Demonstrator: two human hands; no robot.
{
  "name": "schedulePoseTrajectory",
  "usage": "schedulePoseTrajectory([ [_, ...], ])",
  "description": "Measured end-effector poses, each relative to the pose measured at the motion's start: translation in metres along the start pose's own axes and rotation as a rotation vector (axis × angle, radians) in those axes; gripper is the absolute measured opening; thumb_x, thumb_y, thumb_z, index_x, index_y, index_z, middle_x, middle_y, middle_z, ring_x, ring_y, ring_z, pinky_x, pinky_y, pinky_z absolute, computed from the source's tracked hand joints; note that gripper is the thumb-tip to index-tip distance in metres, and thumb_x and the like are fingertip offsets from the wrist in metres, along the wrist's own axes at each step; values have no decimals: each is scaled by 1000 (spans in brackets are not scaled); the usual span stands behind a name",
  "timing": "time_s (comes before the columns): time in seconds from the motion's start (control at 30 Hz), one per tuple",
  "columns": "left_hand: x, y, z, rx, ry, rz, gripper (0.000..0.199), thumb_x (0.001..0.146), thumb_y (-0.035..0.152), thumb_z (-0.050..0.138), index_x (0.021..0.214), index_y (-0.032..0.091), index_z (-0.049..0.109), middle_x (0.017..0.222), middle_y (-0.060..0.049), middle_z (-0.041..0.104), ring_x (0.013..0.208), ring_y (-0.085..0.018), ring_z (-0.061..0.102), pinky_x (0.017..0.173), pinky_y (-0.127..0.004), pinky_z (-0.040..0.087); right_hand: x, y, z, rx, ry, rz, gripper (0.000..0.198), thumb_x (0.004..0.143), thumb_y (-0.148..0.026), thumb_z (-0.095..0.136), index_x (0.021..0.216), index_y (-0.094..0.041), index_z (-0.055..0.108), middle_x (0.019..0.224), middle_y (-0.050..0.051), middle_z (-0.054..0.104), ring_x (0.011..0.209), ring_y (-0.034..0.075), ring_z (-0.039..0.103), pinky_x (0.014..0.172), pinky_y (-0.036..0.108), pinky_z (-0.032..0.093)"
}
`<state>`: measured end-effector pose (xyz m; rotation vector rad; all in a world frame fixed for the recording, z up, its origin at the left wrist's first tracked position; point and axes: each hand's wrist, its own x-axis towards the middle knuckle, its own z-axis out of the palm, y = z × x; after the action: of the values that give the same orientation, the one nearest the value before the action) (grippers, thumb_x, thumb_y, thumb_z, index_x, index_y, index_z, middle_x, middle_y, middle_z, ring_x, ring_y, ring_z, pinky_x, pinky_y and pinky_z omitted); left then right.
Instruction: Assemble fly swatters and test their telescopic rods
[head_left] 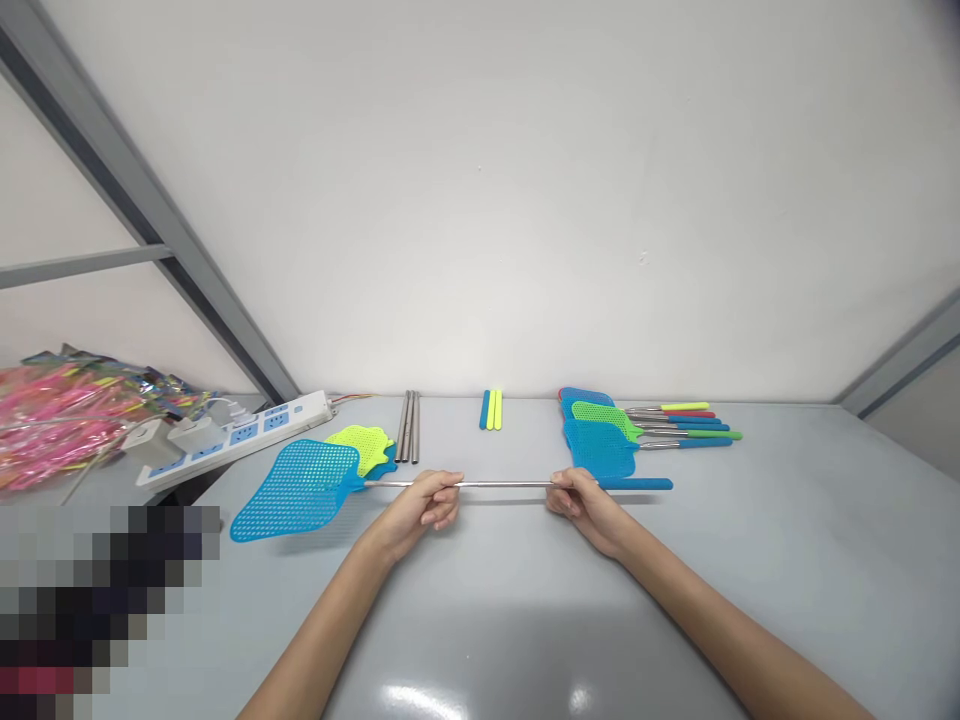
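A blue fly swatter (300,490) with a thin extended metal rod lies level across my view, its mesh head on the left and its blue handle (637,484) on the right. My left hand (433,503) is closed on the rod, a short way from the head. Near the handle end, my right hand (581,505) pinches the rod too. Just behind the blue head lie a yellow-green swatter head (365,447) and another blue one, mostly covered. Several assembled swatters (600,448) with coloured handles are stacked behind my right hand.
Three metal rods (407,428) and three loose handles (490,410), one blue and two yellow, lie toward the wall on the grey table (480,620). At the left are a white power strip (247,440) with plugs and a heap of pink plastic-wrapped items (67,420).
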<state>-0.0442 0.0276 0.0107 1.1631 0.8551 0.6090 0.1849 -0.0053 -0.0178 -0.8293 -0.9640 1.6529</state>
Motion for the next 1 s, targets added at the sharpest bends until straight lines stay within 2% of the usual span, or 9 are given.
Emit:
schedulePoseTrajectory([
  [1.0,-4,5,-13,-26,45,-10,37,75,30,42,45,20,23,30,8,17,36,-9,29,44,-23,24,3,2,-1,136,79,-23,37,69,-17,42,34,-19,30,32,-5,21,39,8,16,47,29,16],
])
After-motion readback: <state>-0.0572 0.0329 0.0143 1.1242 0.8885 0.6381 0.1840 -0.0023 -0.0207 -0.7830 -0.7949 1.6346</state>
